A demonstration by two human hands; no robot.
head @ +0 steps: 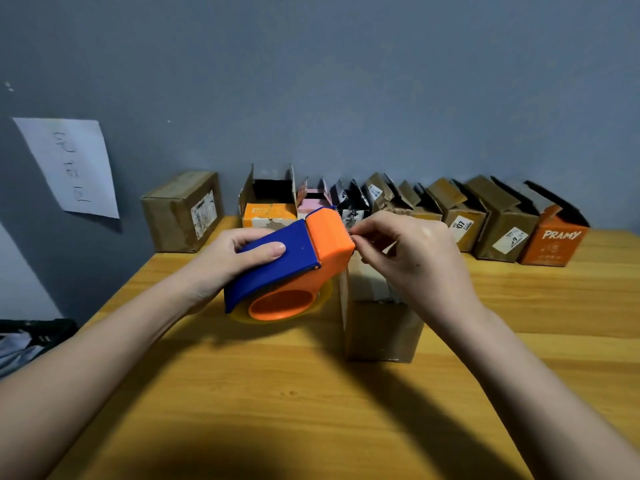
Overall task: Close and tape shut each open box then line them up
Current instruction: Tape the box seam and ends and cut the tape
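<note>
My left hand (pixel 228 258) grips the blue handle of an orange and blue tape dispenser (pixel 294 268), held just above the wooden table (pixel 277 393). My right hand (pixel 412 258) pinches the tape end at the dispenser's toothed blade. Under my right hand stands a brown cardboard box (pixel 379 327) with its top flaps down. Along the wall runs a row of several open boxes (pixel 415 206), from an orange and white one (pixel 268 211) to an orange box printed PRAMY (pixel 554 242). A closed brown box (pixel 183 211) stands apart at the left.
A sheet of white paper (pixel 69 168) hangs on the grey wall at the left. Dark cloth or a bag (pixel 31 337) lies beyond the table's left edge.
</note>
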